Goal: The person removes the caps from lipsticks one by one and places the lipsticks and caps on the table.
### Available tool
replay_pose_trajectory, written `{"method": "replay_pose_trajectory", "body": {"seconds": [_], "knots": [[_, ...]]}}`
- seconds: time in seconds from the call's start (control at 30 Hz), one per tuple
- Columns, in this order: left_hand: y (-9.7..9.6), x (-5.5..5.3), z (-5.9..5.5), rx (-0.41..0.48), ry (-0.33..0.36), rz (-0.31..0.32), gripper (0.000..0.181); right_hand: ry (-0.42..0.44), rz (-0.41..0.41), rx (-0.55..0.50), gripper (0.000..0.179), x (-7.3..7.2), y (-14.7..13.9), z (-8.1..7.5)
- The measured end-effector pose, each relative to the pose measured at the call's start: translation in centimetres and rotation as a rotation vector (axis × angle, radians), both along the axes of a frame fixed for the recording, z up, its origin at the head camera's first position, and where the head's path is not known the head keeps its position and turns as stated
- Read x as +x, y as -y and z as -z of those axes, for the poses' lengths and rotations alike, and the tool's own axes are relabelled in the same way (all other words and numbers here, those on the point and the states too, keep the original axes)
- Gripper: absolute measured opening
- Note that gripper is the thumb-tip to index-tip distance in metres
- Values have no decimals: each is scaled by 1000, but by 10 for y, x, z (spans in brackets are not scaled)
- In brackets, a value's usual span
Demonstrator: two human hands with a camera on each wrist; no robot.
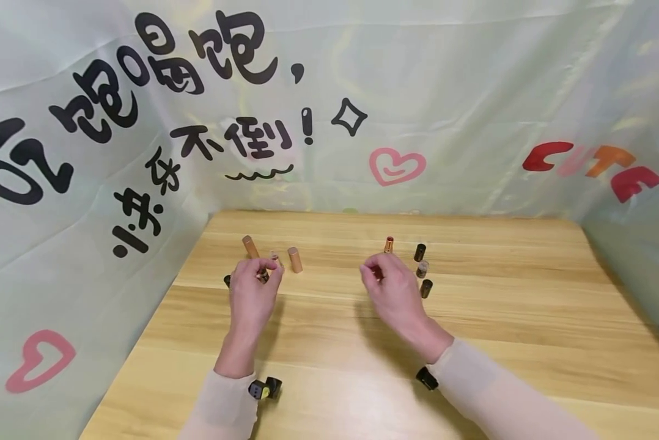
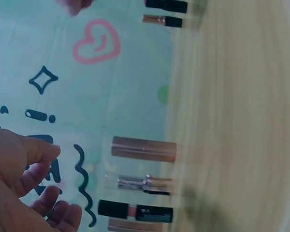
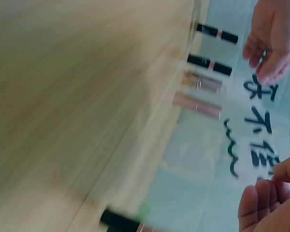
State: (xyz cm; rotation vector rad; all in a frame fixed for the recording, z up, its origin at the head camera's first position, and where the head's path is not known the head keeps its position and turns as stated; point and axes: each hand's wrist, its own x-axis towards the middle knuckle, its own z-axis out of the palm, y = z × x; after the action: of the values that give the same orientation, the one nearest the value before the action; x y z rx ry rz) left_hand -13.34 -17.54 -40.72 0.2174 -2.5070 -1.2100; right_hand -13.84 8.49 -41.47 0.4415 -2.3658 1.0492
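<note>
My left hand (image 1: 254, 287) hovers over the left group of lipstick tubes with its fingers loosely bent and nothing between them. In the left wrist view a gap shows between the fingers and a black tube (image 2: 135, 211), a clear-capped tube (image 2: 144, 183) and a rose-gold tube (image 2: 144, 149). A second rose-gold tube (image 1: 249, 245) stands behind the hand. My right hand (image 1: 395, 290), also loosely bent and holding nothing, is beside the right group. Around it stand a red-and-gold tube (image 1: 389, 244), two black tubes (image 1: 420, 252) and a clear-capped tube (image 1: 422, 269).
The tubes stand upright on a light wooden table (image 1: 329, 366). Behind it and at the sides hangs a pale printed cloth (image 1: 472, 79) with black lettering and pink hearts. Another black tube (image 1: 227, 281) shows partly at the left hand's outer side.
</note>
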Motion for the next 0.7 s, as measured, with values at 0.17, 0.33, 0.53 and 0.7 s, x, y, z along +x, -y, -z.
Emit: {"method": "replay_pose_trajectory", "body": {"seconds": [0.17, 0.33, 0.53, 0.7], "knots": [[7, -4, 10, 59, -8, -39, 34, 47, -82, 21, 7, -9, 38, 2], [10, -10, 21, 58, 1, -21, 60, 140, -122, 35, 8, -19, 70, 6], [16, -19, 32, 68, 53, -20, 79, 267, -198, 41, 18, -29, 97, 11], [22, -26, 39, 80, 130, -16, 86, 347, -252, 79, 26, -33, 115, 18]]}}
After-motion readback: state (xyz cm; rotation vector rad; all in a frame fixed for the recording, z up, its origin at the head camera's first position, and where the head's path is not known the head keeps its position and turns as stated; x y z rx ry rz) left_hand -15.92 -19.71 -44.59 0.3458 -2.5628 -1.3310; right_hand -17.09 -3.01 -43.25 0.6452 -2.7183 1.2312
